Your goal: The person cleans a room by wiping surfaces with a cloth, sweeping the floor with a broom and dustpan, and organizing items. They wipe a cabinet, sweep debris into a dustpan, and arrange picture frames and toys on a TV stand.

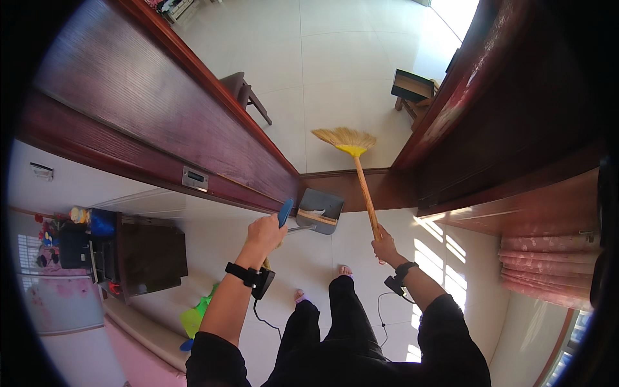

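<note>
My left hand (263,235) grips the blue handle (285,212) of a long-handled dustpan. Its grey pan (321,208) rests at the doorway threshold, with a comb-like strip and some pale debris inside. My right hand (385,245) is closed around the wooden handle (367,193) of a straw broom. The broom's fanned bristles (349,137) with a yellow collar lie over the pale tiles beyond the threshold, apart from the pan. Both wrists carry black straps with small devices and cables.
A dark red wooden door (159,96) stands at the left, and a door frame (459,101) at the right. Beyond are a brown chair (239,92) and a black open box (411,86) on a wooden stool. A pink curtain (546,268) hangs at the right.
</note>
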`<state>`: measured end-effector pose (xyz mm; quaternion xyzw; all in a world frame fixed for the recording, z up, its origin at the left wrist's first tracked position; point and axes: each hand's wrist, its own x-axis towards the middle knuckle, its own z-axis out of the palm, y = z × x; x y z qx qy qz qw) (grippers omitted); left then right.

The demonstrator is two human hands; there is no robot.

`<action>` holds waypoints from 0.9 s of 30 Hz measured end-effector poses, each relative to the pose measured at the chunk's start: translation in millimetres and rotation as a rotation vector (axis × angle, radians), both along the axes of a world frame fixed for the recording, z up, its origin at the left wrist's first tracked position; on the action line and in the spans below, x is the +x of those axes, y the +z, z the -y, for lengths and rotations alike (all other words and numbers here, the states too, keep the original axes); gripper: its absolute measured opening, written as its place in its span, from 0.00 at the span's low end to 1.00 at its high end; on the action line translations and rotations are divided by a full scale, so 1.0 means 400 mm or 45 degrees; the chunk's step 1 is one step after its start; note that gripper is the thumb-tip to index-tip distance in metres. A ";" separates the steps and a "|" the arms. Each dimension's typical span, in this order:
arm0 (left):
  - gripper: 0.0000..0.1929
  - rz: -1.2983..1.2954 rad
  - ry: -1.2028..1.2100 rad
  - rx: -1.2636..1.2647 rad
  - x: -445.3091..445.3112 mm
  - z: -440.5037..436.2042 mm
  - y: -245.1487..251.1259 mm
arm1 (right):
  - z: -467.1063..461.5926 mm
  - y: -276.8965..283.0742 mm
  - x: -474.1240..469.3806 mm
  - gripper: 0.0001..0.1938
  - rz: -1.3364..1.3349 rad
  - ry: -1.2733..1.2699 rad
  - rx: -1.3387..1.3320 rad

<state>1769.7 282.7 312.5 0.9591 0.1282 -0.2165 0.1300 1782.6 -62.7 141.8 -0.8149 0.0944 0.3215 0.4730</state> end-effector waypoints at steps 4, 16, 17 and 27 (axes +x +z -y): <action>0.16 0.002 0.032 0.043 0.045 -0.021 -0.013 | -0.158 -0.043 0.148 0.33 0.057 -0.114 0.018; 0.23 0.096 0.243 -0.245 0.074 -0.072 0.041 | -0.418 -0.214 0.364 0.05 -0.560 -0.290 0.339; 0.23 0.109 0.236 -0.265 0.066 -0.077 0.038 | -0.421 -0.221 0.360 0.05 -0.674 -0.310 0.319; 0.16 0.376 0.311 -0.289 -0.094 -0.118 -0.014 | -0.407 -0.330 0.239 0.15 -0.962 -0.817 0.880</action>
